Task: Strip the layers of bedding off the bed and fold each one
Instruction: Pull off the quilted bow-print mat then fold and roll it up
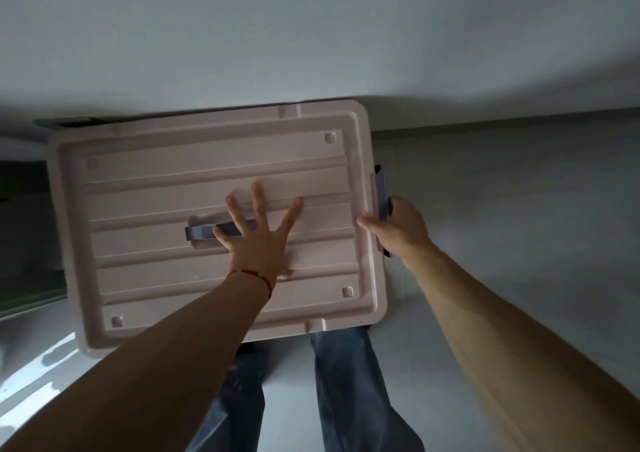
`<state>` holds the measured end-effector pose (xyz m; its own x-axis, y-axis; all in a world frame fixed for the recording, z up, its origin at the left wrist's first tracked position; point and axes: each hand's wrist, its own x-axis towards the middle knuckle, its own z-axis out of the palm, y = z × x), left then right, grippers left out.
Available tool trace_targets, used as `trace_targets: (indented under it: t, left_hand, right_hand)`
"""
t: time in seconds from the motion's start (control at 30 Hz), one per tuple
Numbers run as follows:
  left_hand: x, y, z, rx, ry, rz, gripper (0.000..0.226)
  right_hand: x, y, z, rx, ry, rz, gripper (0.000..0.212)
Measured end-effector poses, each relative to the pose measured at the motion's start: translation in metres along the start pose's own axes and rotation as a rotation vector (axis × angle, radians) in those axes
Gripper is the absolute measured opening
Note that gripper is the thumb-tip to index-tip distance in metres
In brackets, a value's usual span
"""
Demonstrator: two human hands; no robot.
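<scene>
Pink storage-box lid (214, 161) fills mid-view. My L hand (258, 240) lies flat on lid centre, fingers spread wide, partly over the grey top handle (204, 234). I reckon it's pinning the lid down. R hand (398, 226) at lid's right edge, fingers curled round the grey side latch (382, 192), prob to clip or unclip it. Bedding and bed: not in view. Jeans legs (349, 382) below lid.
</scene>
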<state>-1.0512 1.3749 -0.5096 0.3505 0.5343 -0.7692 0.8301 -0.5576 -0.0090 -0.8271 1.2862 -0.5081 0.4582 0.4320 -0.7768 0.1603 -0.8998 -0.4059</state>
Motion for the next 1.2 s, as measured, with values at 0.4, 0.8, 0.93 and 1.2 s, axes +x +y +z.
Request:
trace_targets:
  t: [0.4,0.8,0.93,1.2]
  left_hand:
    - [-0.001,0.000,0.004,-0.025,0.070,0.001,0.146]
    - [-0.055,-0.074,0.023,-0.410,0.488,0.068,0.076]
    - [-0.079,-0.167,0.036,-0.458,0.533,-0.304,0.069]
    - [-0.056,-0.296,0.039,-0.901,0.216,-0.683,0.069]
  right_hand:
    - [-0.012,-0.025,0.033,-0.411,0.250,0.045,0.024]
    - [-0.092,-0.063,0.156,-0.738,0.136,-0.772,0.080]
    - [-0.124,-0.109,0.233,-0.753,-0.036,-0.882,0.082]
    - [-0.114,-0.162,0.291,-1.045,-0.259,-0.840,0.077]
